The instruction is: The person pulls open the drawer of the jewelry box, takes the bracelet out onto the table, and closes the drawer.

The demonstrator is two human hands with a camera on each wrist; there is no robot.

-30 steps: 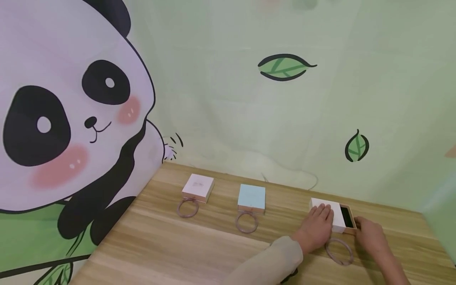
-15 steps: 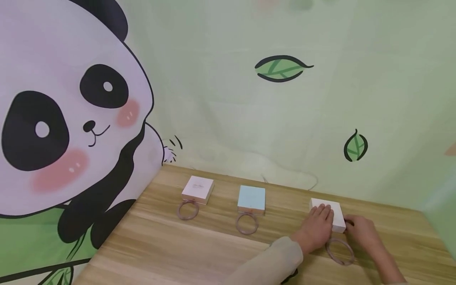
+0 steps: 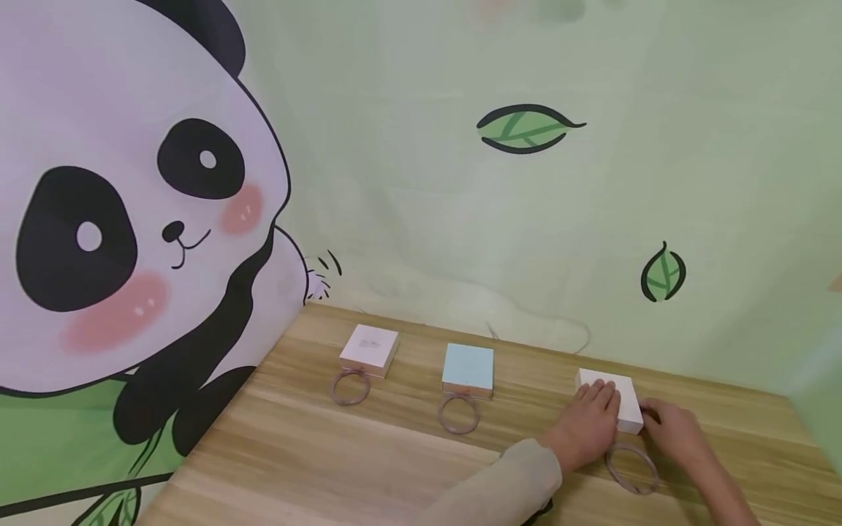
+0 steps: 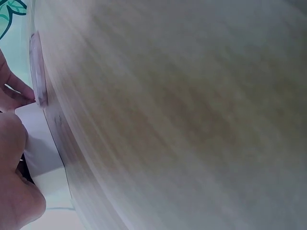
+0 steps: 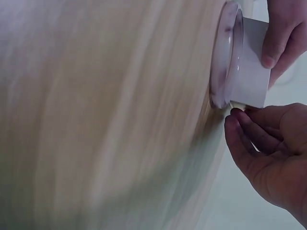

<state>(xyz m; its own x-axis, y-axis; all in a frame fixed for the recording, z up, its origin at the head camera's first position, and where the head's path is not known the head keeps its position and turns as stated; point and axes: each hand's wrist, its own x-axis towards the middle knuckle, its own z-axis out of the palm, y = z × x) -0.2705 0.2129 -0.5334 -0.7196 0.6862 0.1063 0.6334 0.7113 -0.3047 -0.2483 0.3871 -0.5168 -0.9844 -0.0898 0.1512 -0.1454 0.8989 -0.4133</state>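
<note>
A white drawer-style box [image 3: 628, 400] lies on the table at the right in the head view. My left hand [image 3: 588, 424] holds it, fingers laid over its top; in the right wrist view the thumb presses its side. At the box's right end, my right hand [image 3: 677, 432] has thumb and fingertips together; the right wrist view shows them pinching a small pale tab [image 5: 236, 104] there. The box's inside is hidden. Just in front of the box is a purplish, glossy bangle [image 5: 220, 62], which neither hand holds.
Left along the wooden table [image 3: 316, 460] sit a light blue box [image 3: 468, 364] and a pale pink box [image 3: 370, 346], each with a bangle before it. A green wall cloth [image 3: 408, 219] with a panda print rises behind the table's back edge.
One second ago the box's brown-rimmed drawer, dark inside, stuck out at the right; it has slid left into the white sleeve with my right hand. My left hand has stayed on top.
</note>
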